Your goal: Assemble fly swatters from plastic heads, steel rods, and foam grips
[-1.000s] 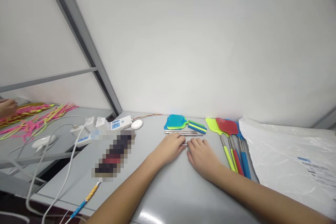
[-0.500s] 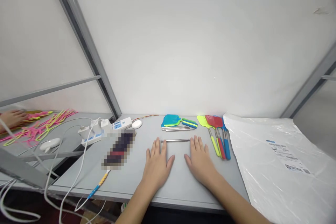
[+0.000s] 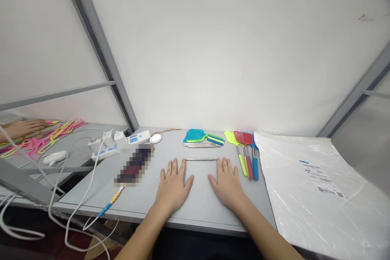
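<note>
A thin metal rod [image 3: 201,159] lies crosswise on the grey table. My left hand [image 3: 173,187] rests flat, fingers spread, with its index fingertip at the rod's left end. At the opposite end, the fingertips of my right hand [image 3: 228,185] lie beside the rod, palm down and open. Neither hand grips anything. Behind the rod are more metal rods [image 3: 202,145], stacked blue and green fly swatter heads [image 3: 195,135] and several coloured handles [image 3: 215,139]. Right of them lie whole fly swatters: a yellow-green one [image 3: 242,164], a red one [image 3: 249,166] and a blue one [image 3: 255,168].
A white plastic package [image 3: 292,203] with a label covers the right side. At left are a pixelated object [image 3: 134,166], a cable [image 3: 109,204], a power strip [image 3: 138,137] and a white oval device [image 3: 155,138]. Another person's hand [image 3: 26,128] touches pink and yellow cords [image 3: 57,136].
The view has shifted slightly. My left hand has slid a little left, so its index finger covers less of the rod's end. My right hand stays about where it was.
</note>
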Motion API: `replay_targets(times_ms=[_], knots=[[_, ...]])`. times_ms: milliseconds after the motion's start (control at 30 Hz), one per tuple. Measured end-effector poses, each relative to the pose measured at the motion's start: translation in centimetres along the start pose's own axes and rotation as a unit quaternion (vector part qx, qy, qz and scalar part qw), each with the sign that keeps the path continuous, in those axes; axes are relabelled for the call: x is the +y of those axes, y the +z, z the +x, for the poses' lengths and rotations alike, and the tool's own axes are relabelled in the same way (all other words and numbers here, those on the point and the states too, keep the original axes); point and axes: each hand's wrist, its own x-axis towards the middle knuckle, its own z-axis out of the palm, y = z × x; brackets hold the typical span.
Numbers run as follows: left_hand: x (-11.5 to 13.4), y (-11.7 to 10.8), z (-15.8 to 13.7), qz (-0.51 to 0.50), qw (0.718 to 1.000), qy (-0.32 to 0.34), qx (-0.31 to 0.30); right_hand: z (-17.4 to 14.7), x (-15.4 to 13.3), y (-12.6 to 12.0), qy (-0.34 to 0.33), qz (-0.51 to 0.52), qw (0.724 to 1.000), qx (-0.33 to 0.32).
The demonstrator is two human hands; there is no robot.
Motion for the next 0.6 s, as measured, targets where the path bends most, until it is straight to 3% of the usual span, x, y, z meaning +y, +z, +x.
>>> replay_targets(times_ms=[167,333,433,600], knots=[[0.2,0.0,0.2,-0.004,1.0,0.004,0.002,1.4,1.6,-3.9,-0.052,0.005,0.998,-0.028],[1.4,-0.4,1.7,-0.005,0.999,-0.007,-0.047,6.1,2.5,-6.9,-0.037,0.0,0.999,-0.017],[2.2,-0.3,2.6,-0.009,0.998,0.002,-0.058,9.3,2.4,-6.9,-0.036,-0.002,0.999,0.001],[1.9,0.2,2.5,-0.005,0.999,0.027,-0.026,12.4,3.0,-5.4,-0.05,-0.004,0.997,0.052]])
